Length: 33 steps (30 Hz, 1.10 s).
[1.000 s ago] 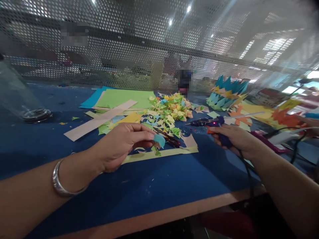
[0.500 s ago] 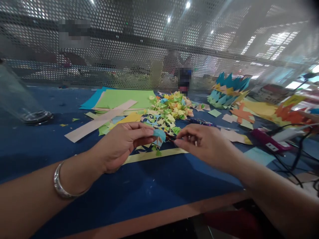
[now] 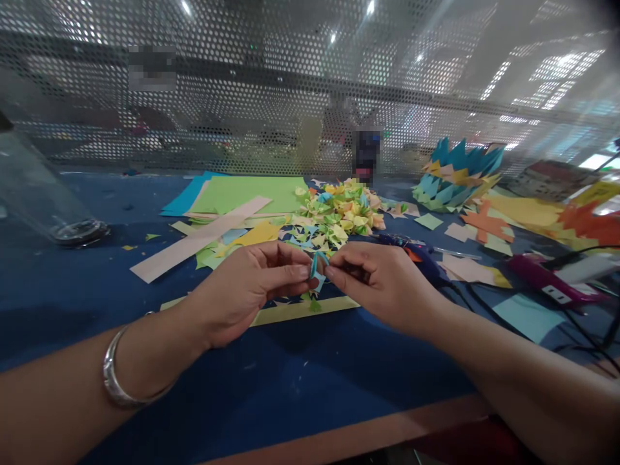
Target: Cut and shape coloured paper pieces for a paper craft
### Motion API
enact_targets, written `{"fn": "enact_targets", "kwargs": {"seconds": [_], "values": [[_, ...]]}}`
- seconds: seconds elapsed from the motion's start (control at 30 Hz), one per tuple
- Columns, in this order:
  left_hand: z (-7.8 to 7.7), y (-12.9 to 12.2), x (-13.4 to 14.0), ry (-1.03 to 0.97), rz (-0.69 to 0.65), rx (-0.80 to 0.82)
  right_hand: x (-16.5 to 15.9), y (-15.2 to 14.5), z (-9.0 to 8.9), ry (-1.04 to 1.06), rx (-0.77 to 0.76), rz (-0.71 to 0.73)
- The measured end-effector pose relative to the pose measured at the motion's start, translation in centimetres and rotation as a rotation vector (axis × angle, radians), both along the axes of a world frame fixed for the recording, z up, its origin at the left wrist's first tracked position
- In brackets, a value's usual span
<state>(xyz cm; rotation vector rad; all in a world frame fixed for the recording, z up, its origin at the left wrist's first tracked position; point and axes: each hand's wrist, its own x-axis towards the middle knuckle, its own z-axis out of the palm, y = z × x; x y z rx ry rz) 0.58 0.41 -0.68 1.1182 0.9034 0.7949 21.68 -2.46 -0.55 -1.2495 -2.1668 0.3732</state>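
Note:
My left hand [image 3: 256, 284] pinches a small light-blue piece of paper [image 3: 318, 263] between thumb and fingers. The fingertips of my right hand [image 3: 387, 281] close on the paper's other side. It is bent into a narrow arch between the two hands, held above the blue table [image 3: 290, 368]. Just behind them lies a heap of small folded paper pieces [image 3: 351, 206] in green, yellow, peach and blue. Under the hands runs a pale yellow paper strip [image 3: 310, 313] with a green scrap on it. A silver bracelet [image 3: 116, 374] circles my left wrist.
Coloured paper sheets [image 3: 256, 194] and a pinkish strip [image 3: 201, 239] lie behind my left hand. A clear jar [image 3: 48, 200] stands far left. Rightward are a dark blue tool resembling a glue gun [image 3: 419, 255], a purple power strip [image 3: 552, 284], cords and a zigzag paper crown [image 3: 458, 177].
My right hand has come left to the blue paper and now grips it too. The paper has gone from a rounded curl to a narrow arch. The view has shifted slightly.

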Motion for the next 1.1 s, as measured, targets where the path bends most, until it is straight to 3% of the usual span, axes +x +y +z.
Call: {"fn": "enact_targets", "kwargs": {"seconds": [0.3, 0.5, 0.63, 0.77, 0.97, 1.03, 1.1], "values": [[0.3, 0.1, -0.2, 0.356, -0.11, 0.275, 0.1, 0.4, -0.4, 0.008, -0.081, 0.052], [0.4, 0.3, -0.2, 0.424, -0.106, 0.348, 0.0, 0.3, -0.7, 0.069, -0.173, 0.035], [0.7, 0.4, -0.5, 0.469, -0.097, 0.397, 0.0, 0.2, -0.7, 0.082, -0.116, 0.048], [1.2, 0.3, -0.8, 0.434, -0.138, 0.335, 0.4, -0.3, -0.2, 0.104, -0.085, 0.029], [1.5, 0.2, -1.3, 0.748, -0.476, 0.547, 1.8, -2.0, 0.9, -0.118, -0.078, -0.051], [1.5, 0.3, -1.5, 0.824, -0.497, 0.607, 2.7, -2.6, 0.7, -0.222, -0.07, -0.075], [1.3, 0.6, -1.7, 0.844, -0.406, 0.669, 4.1, -3.3, 0.2, -0.307, -0.088, -0.1]]}}
